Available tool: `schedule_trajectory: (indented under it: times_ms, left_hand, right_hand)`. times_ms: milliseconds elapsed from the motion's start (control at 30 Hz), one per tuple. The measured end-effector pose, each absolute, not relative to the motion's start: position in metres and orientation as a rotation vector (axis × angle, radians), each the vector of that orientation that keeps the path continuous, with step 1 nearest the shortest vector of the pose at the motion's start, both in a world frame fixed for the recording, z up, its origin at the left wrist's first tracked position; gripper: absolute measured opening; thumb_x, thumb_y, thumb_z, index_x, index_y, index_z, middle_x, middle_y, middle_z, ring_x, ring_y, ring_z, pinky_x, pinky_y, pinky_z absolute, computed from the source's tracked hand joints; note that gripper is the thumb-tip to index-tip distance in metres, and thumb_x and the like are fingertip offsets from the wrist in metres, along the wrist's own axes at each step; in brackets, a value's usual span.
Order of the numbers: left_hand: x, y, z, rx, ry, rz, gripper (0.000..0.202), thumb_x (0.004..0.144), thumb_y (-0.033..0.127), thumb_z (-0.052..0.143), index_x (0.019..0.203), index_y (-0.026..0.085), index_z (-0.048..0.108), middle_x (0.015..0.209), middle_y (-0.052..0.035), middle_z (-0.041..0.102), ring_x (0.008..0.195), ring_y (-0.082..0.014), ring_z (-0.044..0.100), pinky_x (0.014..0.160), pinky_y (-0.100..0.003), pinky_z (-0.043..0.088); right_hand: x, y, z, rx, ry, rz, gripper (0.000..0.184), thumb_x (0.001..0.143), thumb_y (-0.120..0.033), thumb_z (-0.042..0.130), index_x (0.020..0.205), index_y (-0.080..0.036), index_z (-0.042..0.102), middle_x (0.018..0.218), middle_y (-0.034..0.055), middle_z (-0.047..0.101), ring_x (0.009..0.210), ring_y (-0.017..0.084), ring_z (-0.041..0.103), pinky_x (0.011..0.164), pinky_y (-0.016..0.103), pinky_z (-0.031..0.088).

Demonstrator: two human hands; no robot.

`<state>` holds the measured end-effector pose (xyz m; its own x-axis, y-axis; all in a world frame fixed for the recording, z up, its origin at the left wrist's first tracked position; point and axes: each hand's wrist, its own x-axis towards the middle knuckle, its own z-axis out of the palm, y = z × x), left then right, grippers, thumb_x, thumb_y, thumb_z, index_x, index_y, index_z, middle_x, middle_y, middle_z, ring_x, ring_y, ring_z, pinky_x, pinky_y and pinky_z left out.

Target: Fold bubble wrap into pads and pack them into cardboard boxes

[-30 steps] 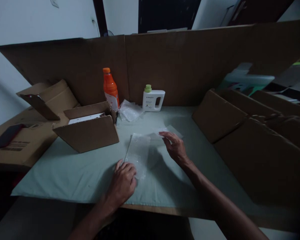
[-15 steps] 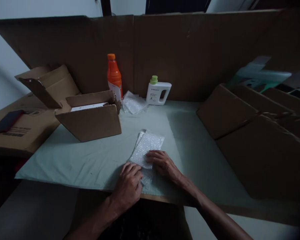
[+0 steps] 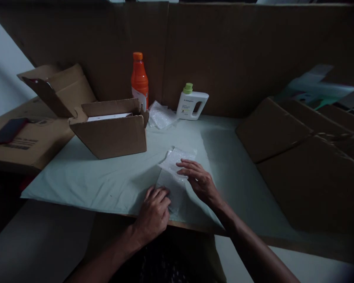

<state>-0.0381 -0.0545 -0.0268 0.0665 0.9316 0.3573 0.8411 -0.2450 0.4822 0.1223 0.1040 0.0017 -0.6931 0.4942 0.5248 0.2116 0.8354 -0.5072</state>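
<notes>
A folded sheet of bubble wrap [image 3: 172, 160] lies on the cloth-covered table, its upper layer raised toward the far side and its lower part flat nearer me. My right hand [image 3: 199, 179] has the near edge of the raised layer between its fingers, with the thumb hidden beneath. At the lower left edge of the wrap, my left hand [image 3: 153, 208] rests with curled fingers, holding the bottom layer down near the table's front edge. Its fingertips are partly hidden.
An open cardboard box [image 3: 110, 135] with something white inside stands at left. Behind are an orange bottle [image 3: 139, 80], more bubble wrap [image 3: 161, 116] and a white jug [image 3: 191, 104] with a green cap. Larger boxes [image 3: 306, 177] fill the right side. A cardboard panel [image 3: 212, 51] closes the back.
My right hand has risen and lifted the upper layer of bubble wrap away from the lower part. My left hand stays at the lower left edge. The view has tilted down slightly.
</notes>
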Motion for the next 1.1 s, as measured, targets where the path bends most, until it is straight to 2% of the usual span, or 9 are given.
schedule_trajectory:
  times_ms: [67, 233, 400, 600, 800, 933, 1100]
  left_hand:
    - [-0.039, -0.055, -0.026, 2.181, 1.833, 0.904, 0.026, 0.079, 0.000, 0.052, 0.090, 0.020, 0.063, 0.117, -0.0092, 0.069, 0.115, -0.0257, 0.061, 0.110, -0.053, 0.042]
    - [-0.040, -0.056, -0.029, 2.189, 1.844, 0.880, 0.021, 0.083, 0.004, 0.053, 0.089, 0.020, 0.065, 0.089, -0.0050, 0.068, 0.099, -0.0240, 0.062, 0.111, -0.055, 0.042]
    - [-0.041, -0.057, -0.028, 2.201, 1.842, 0.925, 0.023, 0.083, 0.004, 0.053, 0.091, 0.021, 0.065, 0.089, -0.0047, 0.067, 0.105, -0.0245, 0.061, 0.112, -0.055, 0.042]
    - [-0.054, -0.068, -0.028, 2.192, 1.927, 0.965, 0.022, 0.081, 0.008, 0.059, 0.100, 0.019, 0.063, 0.109, -0.0102, 0.064, 0.115, -0.0281, 0.057, 0.108, -0.054, 0.047]
    - [-0.058, -0.071, -0.035, 2.230, 1.933, 1.024, 0.018, 0.084, 0.004, 0.055, 0.089, 0.019, 0.064, 0.111, -0.0105, 0.064, 0.118, -0.0266, 0.058, 0.112, -0.052, 0.047]
    - [-0.059, -0.070, -0.034, 2.258, 1.915, 1.014, 0.017, 0.084, 0.003, 0.055, 0.087, 0.018, 0.064, 0.110, -0.0106, 0.066, 0.118, -0.0268, 0.059, 0.111, -0.052, 0.047]
    - [-0.059, -0.069, -0.033, 2.262, 1.924, 1.015, 0.016, 0.084, 0.004, 0.056, 0.088, 0.017, 0.065, 0.110, -0.0108, 0.067, 0.115, -0.0270, 0.059, 0.109, -0.053, 0.049]
  right_hand:
    - [0.122, 0.098, -0.002, -0.446, -2.396, 0.570, 0.033, 0.097, -0.011, 0.043, 0.101, -0.024, 0.073, 0.119, 0.0068, 0.075, 0.128, 0.023, 0.059, 0.102, 0.049, 0.050]
    - [0.141, 0.085, -0.030, -0.507, -2.593, 0.524, 0.031, 0.094, -0.012, 0.050, 0.098, -0.027, 0.077, 0.120, 0.0060, 0.075, 0.131, 0.026, 0.057, 0.100, 0.050, 0.050]
    - [0.147, 0.086, -0.033, -0.606, -2.598, 0.528, 0.032, 0.091, -0.009, 0.052, 0.100, -0.028, 0.077, 0.122, 0.0048, 0.074, 0.130, 0.025, 0.058, 0.101, 0.050, 0.050]
    - [0.138, 0.076, -0.023, -0.651, -2.559, 0.500, 0.031, 0.090, -0.011, 0.055, 0.107, -0.027, 0.076, 0.123, 0.0068, 0.073, 0.127, 0.028, 0.059, 0.099, 0.051, 0.049]
    - [0.137, 0.065, -0.023, -0.644, -2.603, 0.395, 0.029, 0.090, -0.011, 0.056, 0.106, -0.026, 0.075, 0.124, 0.0071, 0.072, 0.126, 0.029, 0.059, 0.096, 0.049, 0.047]
    - [0.135, 0.066, -0.026, -0.676, -2.626, 0.281, 0.031, 0.089, -0.008, 0.055, 0.104, -0.026, 0.075, 0.124, 0.0053, 0.072, 0.125, 0.028, 0.059, 0.098, 0.047, 0.044]
    - [0.134, 0.065, -0.025, -0.681, -2.636, 0.236, 0.030, 0.088, -0.008, 0.055, 0.106, -0.023, 0.074, 0.126, 0.0072, 0.072, 0.126, 0.029, 0.057, 0.098, 0.047, 0.043]
